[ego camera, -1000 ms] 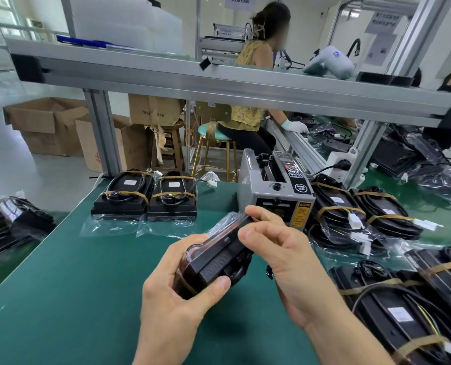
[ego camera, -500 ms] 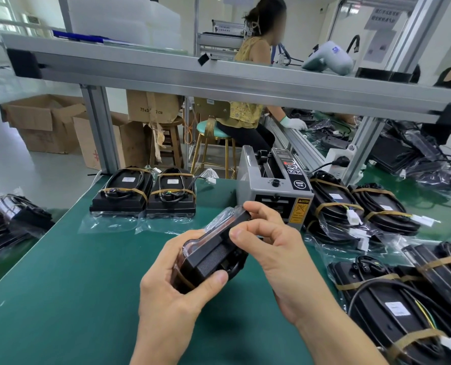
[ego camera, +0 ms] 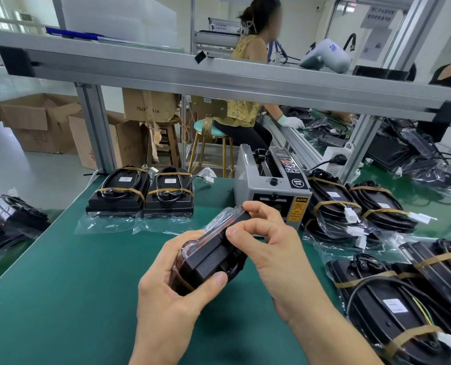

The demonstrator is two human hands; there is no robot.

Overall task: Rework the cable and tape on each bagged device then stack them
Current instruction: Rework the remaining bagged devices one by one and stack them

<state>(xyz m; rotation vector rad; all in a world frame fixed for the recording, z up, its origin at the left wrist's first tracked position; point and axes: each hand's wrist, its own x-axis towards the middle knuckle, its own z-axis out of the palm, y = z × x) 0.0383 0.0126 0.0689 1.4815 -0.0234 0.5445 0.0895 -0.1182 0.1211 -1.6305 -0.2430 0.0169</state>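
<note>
Little has moved since the earlier frames: both hands keep the same hold on the device, and the view has only drifted a touch. Right fingers [ego camera: 241,231] are curled together, thumb and forefinger pinching at the top edge of the device [ego camera: 208,259], apparently on the bag film or a tape end there, though what exactly sits between them I cannot tell. Left hand [ego camera: 174,293] wraps the lower end from beneath, thumb pressed across the near face, fingers hidden behind. Between the hands the device is held in the air above the bench [ego camera: 61,285], tilted, its long axis running from the left palm at lower left up to the right fingers at upper right, so the right hand [ego camera: 277,259] is the nearer one to the end being worked. Clear bag [ego camera: 219,219] bunches just beyond that end. Behind it stands the tape dispenser [ego camera: 271,191], slot facing the hands. Two finished units [ego camera: 142,193] lie side by side at far left; the waiting pile [ego camera: 403,272] lies to the right.
</note>
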